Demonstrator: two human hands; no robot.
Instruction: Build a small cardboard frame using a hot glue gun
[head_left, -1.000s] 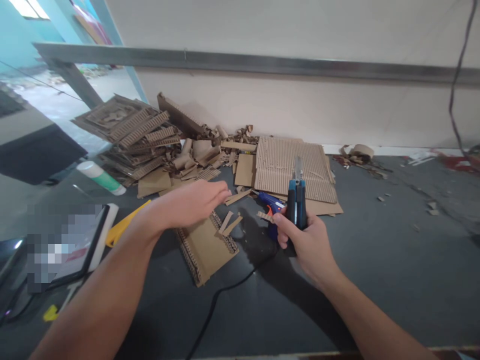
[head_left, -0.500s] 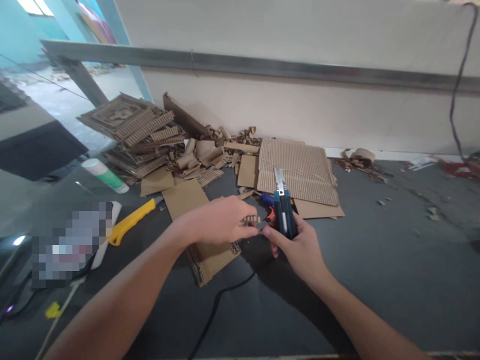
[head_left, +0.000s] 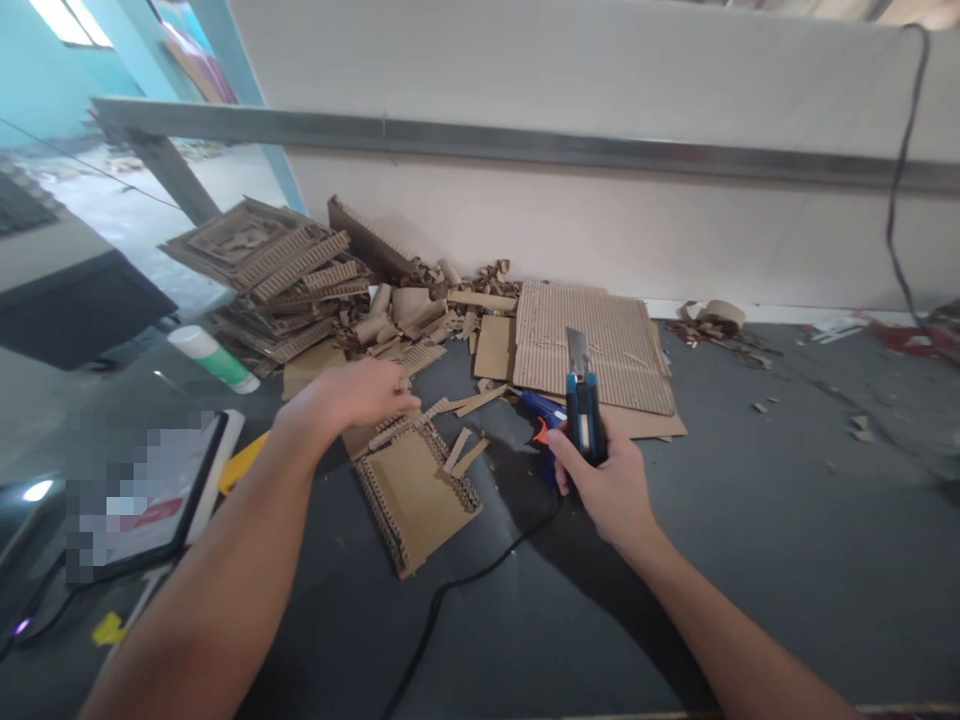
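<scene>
My right hand (head_left: 611,485) is wrapped around a black and blue utility knife (head_left: 586,425), its wide blade extended and pointing away from me. Just left of it, a blue glue gun (head_left: 541,405) with an orange trigger lies on the table, partly hidden by that hand. A flat cardboard panel (head_left: 420,490) has corrugated strips standing along some of its edges. Over the panel's far left end is my left hand (head_left: 349,400), palm down with fingers loosely extended; I see nothing held in them. Loose cardboard strips (head_left: 466,455) lie at the panel's right side.
Stacked cardboard pieces (head_left: 262,270) and scraps (head_left: 405,310) line the back left. A corrugated sheet (head_left: 592,345) lies behind the knife. At left are a white-green tube (head_left: 214,358), a yellow-handled tool (head_left: 244,462) and a blurred tablet-like device (head_left: 202,490). A black cord (head_left: 450,580) crosses the front.
My left hand has let go of a small corrugated piece and moved left to the panel's far end. The right hand has shifted slightly right, still with the knife.
</scene>
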